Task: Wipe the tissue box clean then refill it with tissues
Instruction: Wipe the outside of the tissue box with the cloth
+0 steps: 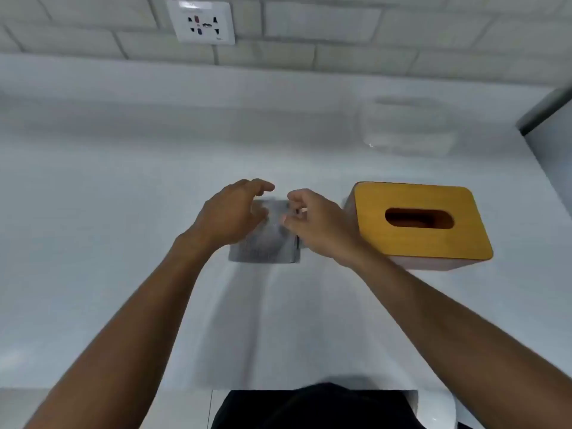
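orange-yellow smooth wooden tissue box lid [421, 224] matt, grey folded cloth [266, 243] rough textured, white countertop [123, 212] smooth slightly glossy, clear plastic container [408, 128]

Cloth [265, 246] sits mid-counter [123, 212] — tissue box [418, 244] just right of it, container [408, 128] behind the box. Socket [201, 23] on the wall [325, 23] behind — left of centre.

Left hand [230, 212] and right hand [322, 226] over grey cloth [264, 247] beside tissue box [390, 243]

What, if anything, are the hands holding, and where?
Cannot tell: right hand curls at the grey cloth, its far right edge; left hand hovers above; blur hides contact.
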Demonstrator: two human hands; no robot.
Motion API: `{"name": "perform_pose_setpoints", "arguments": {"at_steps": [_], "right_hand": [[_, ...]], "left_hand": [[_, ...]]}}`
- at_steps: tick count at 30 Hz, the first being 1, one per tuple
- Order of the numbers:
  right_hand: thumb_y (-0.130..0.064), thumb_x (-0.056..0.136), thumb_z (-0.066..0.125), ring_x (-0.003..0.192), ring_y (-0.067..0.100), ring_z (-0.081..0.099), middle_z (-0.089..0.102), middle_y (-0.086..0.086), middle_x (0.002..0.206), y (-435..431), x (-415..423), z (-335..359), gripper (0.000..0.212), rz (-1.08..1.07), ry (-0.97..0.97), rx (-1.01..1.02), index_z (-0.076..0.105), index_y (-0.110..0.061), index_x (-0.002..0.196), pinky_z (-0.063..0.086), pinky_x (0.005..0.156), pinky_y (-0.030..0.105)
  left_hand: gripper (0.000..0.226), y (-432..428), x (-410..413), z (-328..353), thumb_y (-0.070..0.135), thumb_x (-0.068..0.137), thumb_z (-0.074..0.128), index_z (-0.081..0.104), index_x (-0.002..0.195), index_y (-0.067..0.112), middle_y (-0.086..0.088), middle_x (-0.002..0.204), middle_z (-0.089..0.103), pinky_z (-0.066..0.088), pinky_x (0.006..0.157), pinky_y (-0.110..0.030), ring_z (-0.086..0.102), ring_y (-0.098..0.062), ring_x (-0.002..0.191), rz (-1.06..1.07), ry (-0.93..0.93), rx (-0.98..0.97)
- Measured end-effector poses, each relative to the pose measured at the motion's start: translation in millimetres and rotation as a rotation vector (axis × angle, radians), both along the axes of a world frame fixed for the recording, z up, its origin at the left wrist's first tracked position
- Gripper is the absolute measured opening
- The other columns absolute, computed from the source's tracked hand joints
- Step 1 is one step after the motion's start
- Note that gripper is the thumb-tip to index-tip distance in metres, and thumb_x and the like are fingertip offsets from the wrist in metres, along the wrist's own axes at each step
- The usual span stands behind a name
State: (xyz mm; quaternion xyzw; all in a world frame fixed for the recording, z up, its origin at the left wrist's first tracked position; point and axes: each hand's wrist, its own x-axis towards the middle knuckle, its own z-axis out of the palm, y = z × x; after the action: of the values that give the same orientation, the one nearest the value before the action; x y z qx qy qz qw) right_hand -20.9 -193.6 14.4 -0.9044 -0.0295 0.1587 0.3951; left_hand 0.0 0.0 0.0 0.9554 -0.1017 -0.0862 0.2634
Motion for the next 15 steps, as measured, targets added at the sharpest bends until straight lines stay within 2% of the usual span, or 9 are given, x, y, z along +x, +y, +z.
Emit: {"name": "perform_pose_setpoints", "arguments": {"at_steps": [2, 5, 8, 12, 15], "right_hand": [[-0.033, 0.09, 0.062, 0.103, 0.023, 0.057, 0.057, 0.001, 0.118, 11, 10, -16, 0.036, -0.059, -0.017, -0.111, 0.051, -0.022, 0.122, 0.045, 0.076, 0.031], [-0.038, 0.089, 0.063, 0.107, 0.028, 0.059, 0.054, 0.006, 0.125, 18, 20, -41, 0.047, -0.205, 0.017, -0.215, 0.05, -0.017, 0.129, 0.046, 0.076, 0.034], [-0.041, 0.087, 0.064, 0.094, 0.026, 0.063, 0.062, 0.002, 0.107, 19, 22, -50, 0.033, -0.297, -0.047, -0.319, 0.058, -0.018, 0.11, 0.05, 0.068, 0.034], [-0.042, 0.093, 0.06, 0.08, 0.02, 0.063, 0.067, -0.005, 0.087, 19, 23, -50, 0.019, -0.329, -0.141, -0.319, 0.058, -0.023, 0.09, 0.056, 0.067, 0.038], [-0.046, 0.09, 0.062, 0.072, 0.019, 0.064, 0.069, -0.005, 0.076, 17, 24, -49, 0.028, -0.32, -0.125, -0.295, 0.062, -0.02, 0.08, 0.057, 0.067, 0.042]], "left_hand": [[0.054, 7, 9, -6, 0.038, 0.096, 0.073, 0.056, 0.147, 0.03, -0.002, 0.143, 0.062, 0.051, 0.1, -0.047, 0.057, -0.028, 0.129, -0.017, 0.041, 0.091], [0.056, 13, 19, -22, 0.044, 0.092, 0.076, 0.058, 0.144, 0.031, -0.002, 0.14, 0.063, 0.051, 0.101, -0.054, 0.057, -0.031, 0.125, -0.062, 0.101, 0.156], [0.052, 15, 24, -31, 0.046, 0.089, 0.074, 0.061, 0.138, 0.036, 0.001, 0.13, 0.064, 0.051, 0.1, -0.054, 0.058, -0.029, 0.119, -0.059, 0.103, 0.116], [0.039, 14, 27, -39, 0.042, 0.091, 0.076, 0.067, 0.128, 0.035, 0.01, 0.103, 0.057, 0.048, 0.087, -0.04, 0.056, -0.02, 0.105, -0.024, 0.059, 0.058], [0.018, 14, 30, -39, 0.034, 0.094, 0.074, 0.072, 0.111, 0.034, 0.014, 0.087, 0.055, 0.04, 0.07, -0.03, 0.057, -0.014, 0.089, 0.024, 0.065, -0.025]]}}
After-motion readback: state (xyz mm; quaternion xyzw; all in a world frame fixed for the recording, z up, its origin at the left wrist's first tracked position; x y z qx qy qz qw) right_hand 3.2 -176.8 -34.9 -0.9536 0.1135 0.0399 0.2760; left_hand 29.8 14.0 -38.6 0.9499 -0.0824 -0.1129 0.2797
